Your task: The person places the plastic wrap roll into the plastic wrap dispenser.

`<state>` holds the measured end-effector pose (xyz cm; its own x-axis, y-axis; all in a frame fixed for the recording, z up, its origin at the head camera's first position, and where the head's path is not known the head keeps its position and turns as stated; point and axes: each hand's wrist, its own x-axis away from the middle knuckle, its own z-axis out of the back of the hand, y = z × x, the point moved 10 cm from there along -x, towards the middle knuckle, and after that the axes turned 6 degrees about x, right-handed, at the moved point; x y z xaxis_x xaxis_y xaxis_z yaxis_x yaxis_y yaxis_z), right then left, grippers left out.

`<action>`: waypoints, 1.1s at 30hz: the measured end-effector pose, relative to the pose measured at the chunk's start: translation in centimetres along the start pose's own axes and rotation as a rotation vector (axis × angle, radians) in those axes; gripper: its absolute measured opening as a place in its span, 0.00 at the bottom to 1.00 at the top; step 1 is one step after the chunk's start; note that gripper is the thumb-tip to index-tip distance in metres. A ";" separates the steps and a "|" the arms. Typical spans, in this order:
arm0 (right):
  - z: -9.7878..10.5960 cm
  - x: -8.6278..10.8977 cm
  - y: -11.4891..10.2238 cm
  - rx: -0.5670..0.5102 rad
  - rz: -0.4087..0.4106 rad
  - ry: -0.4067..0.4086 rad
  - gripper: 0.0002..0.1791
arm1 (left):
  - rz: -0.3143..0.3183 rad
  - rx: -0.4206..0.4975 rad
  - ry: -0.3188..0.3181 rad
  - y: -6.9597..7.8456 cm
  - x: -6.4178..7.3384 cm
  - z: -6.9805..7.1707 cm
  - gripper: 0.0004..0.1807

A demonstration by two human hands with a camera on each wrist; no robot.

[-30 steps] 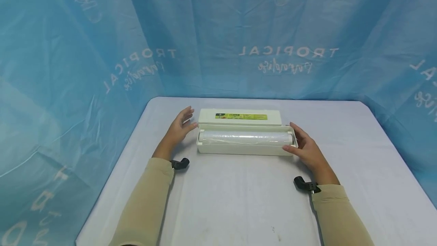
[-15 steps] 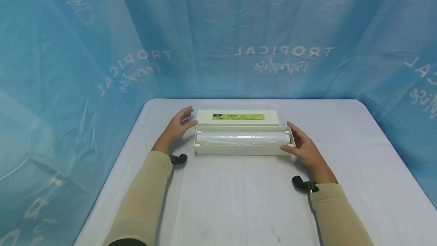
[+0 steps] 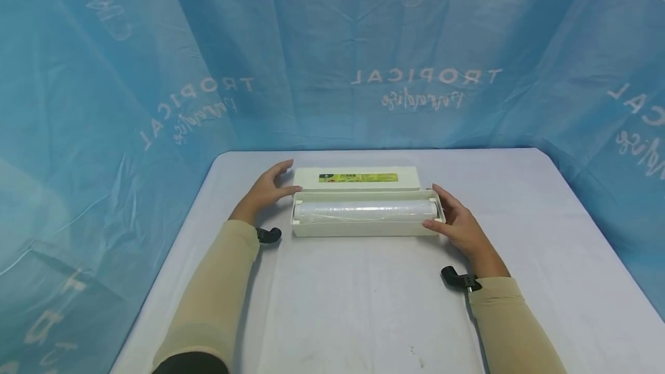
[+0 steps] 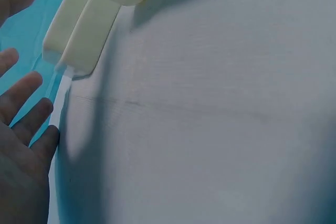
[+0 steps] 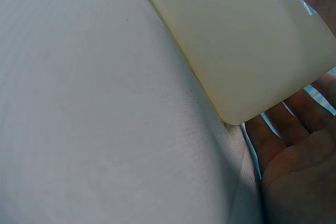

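A long white cling film box [image 3: 363, 229] lies lengthwise on the table with its lid raised at the back. Inside it sits a roll of cling film [image 3: 366, 211] in clear wrap. My right hand [image 3: 461, 227] grips the box's right end, thumb over the front wall and fingers round the far side; in the right wrist view that hand [image 5: 299, 166] is partly hidden by the box. At the left end, my left hand [image 3: 264, 192] is held with fingers spread, thumb near the lid's corner. The left wrist view shows these fingers [image 4: 26, 98] apart from the box.
The lid [image 3: 306, 178] behind the box bears a yellow-green label [image 3: 358, 178]. A white cloth covers the table [image 3: 353, 299]. Blue printed curtains [image 3: 312, 45] hang round its back and sides. Each wrist wears a black camera mount [image 3: 457, 279].
The head view has shifted slightly, moving the scene left. My left hand has come a little nearer the box's left end. The right hand keeps its grip.
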<state>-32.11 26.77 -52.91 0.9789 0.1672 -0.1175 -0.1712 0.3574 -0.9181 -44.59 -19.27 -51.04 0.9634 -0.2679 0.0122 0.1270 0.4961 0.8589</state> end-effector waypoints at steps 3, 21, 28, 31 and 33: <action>-0.1 0.0 0.2 0.013 -0.013 0.002 0.57 | 0.009 -0.049 -0.007 -0.1 -0.3 -0.2 0.59; -0.1 -0.1 -0.1 -0.047 0.013 -0.010 0.56 | 0.004 -0.081 -0.095 0.9 -2.9 -1.9 0.63; 0.0 -0.1 -0.1 -0.018 0.003 -0.007 0.57 | -0.018 -0.106 -0.124 0.7 -3.6 -2.7 0.61; 0.1 0.0 -0.2 -0.015 -0.005 -0.006 0.57 | -0.022 -0.084 -0.125 0.4 -3.7 -3.0 0.61; 0.1 0.0 -0.3 -0.013 -0.007 -0.006 0.57 | -0.019 -0.074 -0.121 0.2 -3.7 -3.2 0.61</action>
<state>-32.05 26.73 -52.65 0.9793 0.1709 -0.1089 -0.1632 0.3465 -0.9237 -47.37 -15.57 -52.57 0.9256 -0.3736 0.0615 0.1668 0.5482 0.8195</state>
